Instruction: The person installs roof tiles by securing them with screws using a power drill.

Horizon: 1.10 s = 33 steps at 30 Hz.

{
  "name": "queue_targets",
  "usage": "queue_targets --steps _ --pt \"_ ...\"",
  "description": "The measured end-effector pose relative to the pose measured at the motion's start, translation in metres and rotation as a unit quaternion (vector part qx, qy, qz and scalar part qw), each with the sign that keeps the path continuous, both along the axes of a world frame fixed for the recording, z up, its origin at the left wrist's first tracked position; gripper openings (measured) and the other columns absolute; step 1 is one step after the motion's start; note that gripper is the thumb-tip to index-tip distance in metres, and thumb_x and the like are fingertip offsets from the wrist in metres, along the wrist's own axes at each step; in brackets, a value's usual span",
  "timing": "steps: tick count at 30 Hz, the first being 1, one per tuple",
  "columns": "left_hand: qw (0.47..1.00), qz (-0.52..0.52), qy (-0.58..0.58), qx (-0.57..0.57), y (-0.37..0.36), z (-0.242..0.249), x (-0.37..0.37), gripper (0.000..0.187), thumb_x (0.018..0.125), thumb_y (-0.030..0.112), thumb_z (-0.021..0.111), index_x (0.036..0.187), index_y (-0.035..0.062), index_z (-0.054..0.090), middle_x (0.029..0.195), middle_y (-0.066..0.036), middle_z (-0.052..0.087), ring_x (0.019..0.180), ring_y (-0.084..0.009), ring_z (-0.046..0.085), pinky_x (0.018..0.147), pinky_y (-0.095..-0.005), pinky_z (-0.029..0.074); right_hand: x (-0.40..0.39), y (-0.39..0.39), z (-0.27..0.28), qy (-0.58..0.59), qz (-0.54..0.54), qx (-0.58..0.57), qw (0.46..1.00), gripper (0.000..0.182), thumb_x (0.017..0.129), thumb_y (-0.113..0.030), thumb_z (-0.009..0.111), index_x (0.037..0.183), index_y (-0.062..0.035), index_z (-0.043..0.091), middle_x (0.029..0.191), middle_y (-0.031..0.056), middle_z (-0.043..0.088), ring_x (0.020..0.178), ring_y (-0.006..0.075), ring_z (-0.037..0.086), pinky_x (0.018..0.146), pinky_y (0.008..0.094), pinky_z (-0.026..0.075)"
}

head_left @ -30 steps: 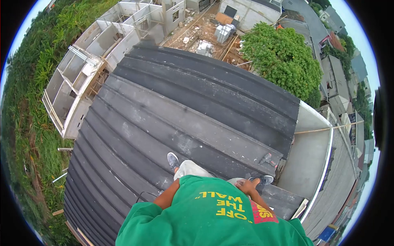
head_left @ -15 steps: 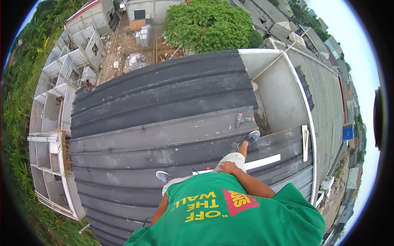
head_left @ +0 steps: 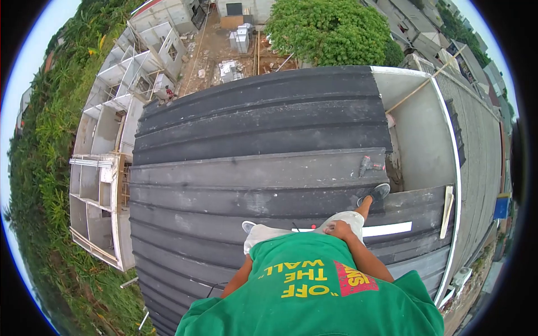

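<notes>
My right hand [head_left: 338, 229] is at the front of my pale shorts [head_left: 350, 220], beside the hem of my green shirt [head_left: 302, 280]. Its fingers look curled in; what they hold, if anything, is too small to tell. My left forearm [head_left: 237, 278] reaches down at my side, with the hand hidden behind the shirt and shorts. Near my right shoe [head_left: 380, 193], a drill [head_left: 370, 166] lies on the dark ribbed roof [head_left: 258, 168]. A white strip [head_left: 386, 229] lies by my right leg, and a small red object [head_left: 314, 227] shows between my legs.
Right of the drill, an opening [head_left: 395, 162] drops beside a grey wall [head_left: 423, 140]. A pale wooden piece [head_left: 446, 211] lies near the white roof edge [head_left: 457, 185]. Unfinished walls [head_left: 116, 185] stand below at left. A leafy tree [head_left: 330, 31] rises beyond the roof.
The view has turned left, so the roof, drill and my body appear farther right. More of the greenery at left shows. My right hand stays at my shorts.
</notes>
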<state>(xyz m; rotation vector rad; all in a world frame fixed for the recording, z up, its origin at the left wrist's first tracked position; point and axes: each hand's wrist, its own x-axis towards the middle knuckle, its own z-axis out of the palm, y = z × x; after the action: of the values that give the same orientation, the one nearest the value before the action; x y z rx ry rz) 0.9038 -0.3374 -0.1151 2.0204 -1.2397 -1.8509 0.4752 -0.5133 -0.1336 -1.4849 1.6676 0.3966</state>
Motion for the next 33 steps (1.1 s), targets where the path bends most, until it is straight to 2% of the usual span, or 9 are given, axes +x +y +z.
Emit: queue_targets --steps 12,15,16,17,21,25,27,29,33 --pt "0.995 0.015 -0.090 -0.052 0.008 0.050 0.020 0.037 0.088 0.030 0.061 0.112 0.0022 0.066 0.102 -0.026 0.068 0.091 -0.0435 0.066 0.078 -0.0463 0.053 0.000 -0.003 -0.008 -0.012 0.006 -0.016 1.000 0.047 0.081 -0.046 0.071 0.115 -0.0132 0.073 0.107 0.0108 0.075 0.102 0.0284 0.071 0.094 0.0405 0.050" --pt "0.994 -0.044 -0.076 -0.062 -0.005 0.045 0.005 0.038 0.088 0.030 0.060 0.112 0.0023 0.066 0.102 -0.026 0.068 0.091 -0.0443 0.066 0.078 -0.0466 0.053 0.001 -0.002 -0.003 -0.003 0.004 -0.008 1.000 0.045 0.082 -0.046 0.069 0.112 -0.0129 0.074 0.107 0.0107 0.075 0.100 0.0265 0.071 0.092 0.0379 0.052" --pt "0.993 -0.079 -0.063 -0.066 -0.011 0.046 -0.005 0.038 0.088 0.031 0.060 0.112 0.0024 0.066 0.102 -0.027 0.068 0.091 -0.0446 0.066 0.078 -0.0467 0.053 -0.001 0.001 -0.009 0.012 0.007 -0.017 1.000 0.047 0.082 -0.050 0.067 0.113 -0.0142 0.073 0.107 0.0092 0.075 0.102 0.0261 0.071 0.093 0.0417 0.051" --pt "0.984 -0.072 -0.111 -0.119 0.011 0.007 0.006 0.030 0.085 0.030 0.064 0.106 0.0086 0.072 0.097 -0.022 0.070 0.089 -0.0432 0.066 0.080 -0.0480 0.054 0.002 0.000 0.002 0.030 0.009 -0.016 0.999 0.048 0.083 -0.053 0.065 0.113 -0.0153 0.073 0.106 0.0080 0.075 0.103 0.0266 0.070 0.094 0.0466 0.049" --pt "0.971 -0.024 -0.212 -0.110 0.006 0.011 0.040 0.021 0.080 0.024 0.070 0.087 0.0055 0.077 0.081 -0.016 0.072 0.076 -0.0352 0.071 0.073 -0.0405 0.057 0.004 0.004 0.002 0.023 -0.013 -0.026 0.999 0.048 0.084 -0.053 0.066 0.113 -0.0145 0.073 0.105 0.0081 0.075 0.103 0.0275 0.069 0.095 0.0501 0.046" --pt "0.971 0.107 -0.179 -0.116 -0.069 0.046 0.038 0.017 0.073 0.014 0.073 0.082 -0.0009 0.075 0.080 -0.014 0.074 0.074 -0.0184 0.072 0.068 -0.0309 0.055 0.006 0.000 -0.005 -0.025 -0.012 -0.046 0.999 0.045 0.085 -0.043 0.070 0.114 -0.0084 0.071 0.106 0.0109 0.074 0.103 0.0291 0.069 0.094 0.0455 0.049" --pt "0.966 0.113 -0.123 -0.197 -0.098 0.040 0.024 0.013 0.072 0.010 0.072 0.073 -0.0028 0.070 0.083 -0.014 0.074 0.079 -0.0187 0.072 0.068 -0.0301 0.054 0.017 -0.005 -0.001 -0.070 0.000 -0.058 0.996 0.044 0.086 -0.038 0.071 0.114 -0.0057 0.070 0.106 0.0127 0.074 0.103 0.0298 0.069 0.095 0.0438 0.049" --pt "0.965 0.151 0.020 -0.213 -0.120 0.032 0.000 0.014 0.073 0.004 0.069 0.062 -0.0011 0.061 0.080 -0.012 0.072 0.080 -0.0188 0.072 0.068 -0.0294 0.053 0.045 -0.019 0.045 -0.164 0.032 -0.115 0.979 0.042 0.088 -0.032 0.072 0.116 -0.0013 0.068 0.111 0.0171 0.072 0.104 0.0334 0.068 0.094 0.0410 0.051" --pt "0.921 0.203 0.283 -0.173 -0.148 0.033 -0.067 0.012 0.082 -0.002 0.063 0.072 0.0025 0.058 0.073 -0.001 0.062 0.075 -0.0127 0.067 0.065 -0.0262 0.051 0.098 -0.038 0.103 -0.242 0.094 -0.179 0.949 0.044 0.090 -0.032 0.071 0.119 -0.0001 0.067 0.115 0.0185 0.070 0.103 0.0317 0.069 0.092 0.0400 0.052"
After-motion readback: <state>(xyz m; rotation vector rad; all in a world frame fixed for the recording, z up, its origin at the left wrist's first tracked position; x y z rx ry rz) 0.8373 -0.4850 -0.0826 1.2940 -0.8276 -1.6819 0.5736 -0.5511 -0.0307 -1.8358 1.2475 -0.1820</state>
